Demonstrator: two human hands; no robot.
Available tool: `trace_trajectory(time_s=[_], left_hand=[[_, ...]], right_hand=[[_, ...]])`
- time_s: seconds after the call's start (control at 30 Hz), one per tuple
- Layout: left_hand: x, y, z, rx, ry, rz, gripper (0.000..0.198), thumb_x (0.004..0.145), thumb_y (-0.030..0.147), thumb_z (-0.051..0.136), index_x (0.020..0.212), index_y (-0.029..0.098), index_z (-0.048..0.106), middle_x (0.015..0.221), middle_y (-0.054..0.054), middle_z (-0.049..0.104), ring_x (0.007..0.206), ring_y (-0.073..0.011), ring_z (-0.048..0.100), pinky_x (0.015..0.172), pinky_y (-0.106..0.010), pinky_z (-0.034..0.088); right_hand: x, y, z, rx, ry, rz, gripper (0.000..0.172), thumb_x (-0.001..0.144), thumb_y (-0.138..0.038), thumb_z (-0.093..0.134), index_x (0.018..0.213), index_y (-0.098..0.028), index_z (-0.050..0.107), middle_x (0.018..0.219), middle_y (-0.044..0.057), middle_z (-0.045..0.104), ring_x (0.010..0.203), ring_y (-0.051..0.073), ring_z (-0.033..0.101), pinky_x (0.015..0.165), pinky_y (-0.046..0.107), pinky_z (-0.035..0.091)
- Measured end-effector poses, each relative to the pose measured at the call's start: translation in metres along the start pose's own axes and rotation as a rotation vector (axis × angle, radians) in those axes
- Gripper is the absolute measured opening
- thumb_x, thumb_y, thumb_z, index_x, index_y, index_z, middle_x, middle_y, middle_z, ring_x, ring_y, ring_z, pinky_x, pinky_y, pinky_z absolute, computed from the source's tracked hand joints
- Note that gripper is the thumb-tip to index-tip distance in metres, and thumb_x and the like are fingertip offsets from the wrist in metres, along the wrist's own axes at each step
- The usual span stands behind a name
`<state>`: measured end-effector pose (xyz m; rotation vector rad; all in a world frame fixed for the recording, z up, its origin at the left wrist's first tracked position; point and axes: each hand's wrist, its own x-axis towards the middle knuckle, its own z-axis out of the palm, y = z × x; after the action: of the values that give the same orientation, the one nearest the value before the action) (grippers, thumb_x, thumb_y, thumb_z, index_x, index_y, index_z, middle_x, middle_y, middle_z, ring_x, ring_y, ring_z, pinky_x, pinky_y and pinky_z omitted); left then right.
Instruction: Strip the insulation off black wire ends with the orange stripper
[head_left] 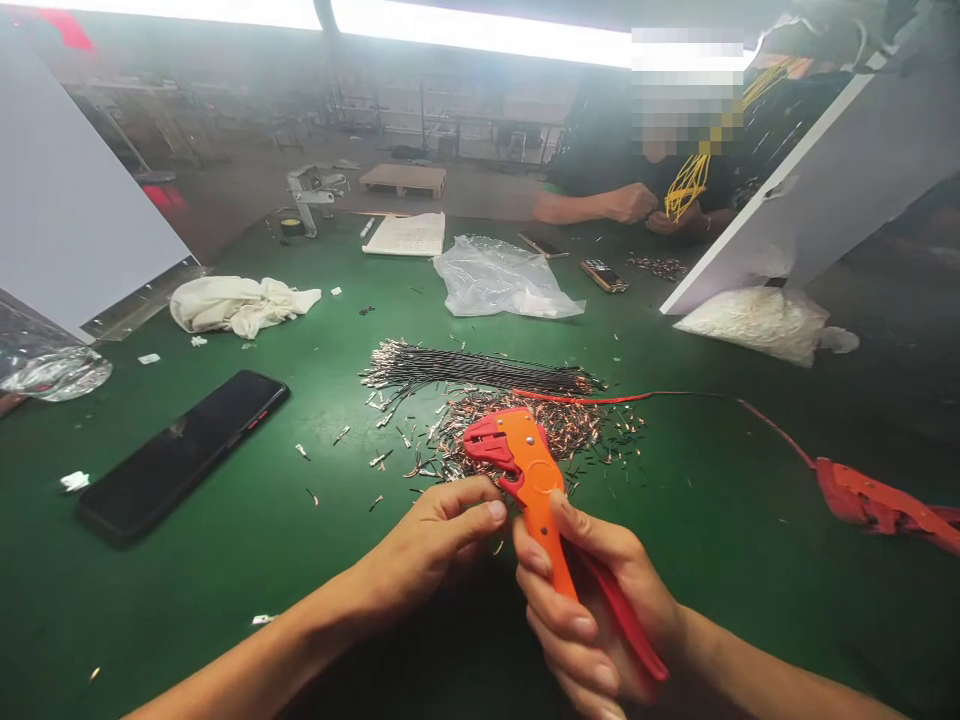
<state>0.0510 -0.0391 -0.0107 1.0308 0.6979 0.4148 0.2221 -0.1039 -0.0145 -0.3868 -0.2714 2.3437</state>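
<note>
My right hand (592, 600) is wrapped round an orange and red wire stripper (536, 470), its red jaws pointing up and to the left. Close beside the tool's lower jaw, my left hand (442, 530) has thumb and forefinger pressed together; whatever they may hold is too small or hidden to name. Just beyond the stripper lies a heap of short wire scraps with copper ends (577, 425). Behind the heap rests a bundle of black wires (472, 368), with metal terminals at its left end and bare copper at its right.
A black phone (184, 450) lies on the green table (225, 580) at left. Farther back are a white cloth (240, 303), a clear plastic bag (502, 275) and a notebook (405, 234). A red tool (877, 495) lies right. Across the table, a person's hands hold yellow wires (686, 187).
</note>
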Motion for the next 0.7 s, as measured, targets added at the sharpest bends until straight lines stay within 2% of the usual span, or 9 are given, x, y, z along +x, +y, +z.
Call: trace_trajectory(time_s=[0.13,0.3,0.33,0.43,0.5,0.7], left_hand=[[0.0004,0.0004,0.0014,0.007,0.001,-0.013,0.038,0.084,0.054,0.061,0.081,0.016,0.058,0.054,0.008,0.031,0.046,-0.0054,0.022,0.042,-0.02,0.016],[0.0008,0.0017,0.0026,0.013,0.015,0.004,0.039,0.082,0.053,0.064,0.082,0.015,0.061,0.055,0.008,0.033,0.046,-0.0048,0.023,0.043,-0.02,0.016],[0.0011,0.0015,0.0025,0.015,0.016,0.014,0.038,0.083,0.053,0.064,0.081,0.015,0.06,0.055,0.008,0.032,0.046,-0.0047,0.023,0.043,-0.02,0.016],[0.0024,0.0001,0.002,0.019,0.015,0.025,0.036,0.085,0.051,0.062,0.081,0.015,0.06,0.054,0.008,0.032,0.046,-0.0045,0.023,0.042,-0.019,0.016],[0.0032,-0.0009,0.0023,0.023,0.03,0.024,0.036,0.085,0.051,0.062,0.081,0.015,0.059,0.053,0.008,0.033,0.045,-0.0046,0.024,0.041,-0.019,0.017],[0.0042,0.0021,0.0065,0.002,0.144,-0.021,0.037,0.079,0.053,0.064,0.074,0.02,0.048,0.047,0.011,0.032,0.039,-0.0045,0.021,0.035,-0.016,0.017]], right_hand=[[0.0012,-0.0017,-0.0025,-0.074,0.004,-0.007,0.063,0.091,-0.075,0.022,0.076,-0.019,0.047,0.044,-0.003,0.055,0.027,0.012,0.047,0.03,0.023,0.046],[0.0011,-0.0026,-0.0041,-0.156,0.106,-0.034,0.072,0.089,-0.077,0.023,0.069,-0.014,0.052,0.042,0.003,0.059,0.036,0.015,0.062,0.051,0.027,0.056],[0.0012,-0.0029,-0.0046,-0.153,0.105,-0.027,0.072,0.089,-0.077,0.024,0.069,-0.014,0.053,0.042,0.003,0.059,0.036,0.015,0.062,0.051,0.027,0.056],[0.0011,-0.0034,-0.0051,-0.122,0.104,-0.008,0.068,0.09,-0.074,0.025,0.069,-0.016,0.053,0.041,0.002,0.058,0.029,0.014,0.054,0.034,0.023,0.048],[0.0001,-0.0035,-0.0039,-0.117,0.149,-0.025,0.065,0.091,-0.072,0.026,0.069,-0.017,0.052,0.039,0.0,0.055,0.026,0.013,0.048,0.026,0.019,0.04],[-0.0005,-0.0101,0.0014,-0.147,0.306,-0.054,0.058,0.094,-0.065,0.031,0.069,-0.017,0.053,0.036,-0.003,0.049,0.025,0.01,0.043,0.025,0.016,0.035]])
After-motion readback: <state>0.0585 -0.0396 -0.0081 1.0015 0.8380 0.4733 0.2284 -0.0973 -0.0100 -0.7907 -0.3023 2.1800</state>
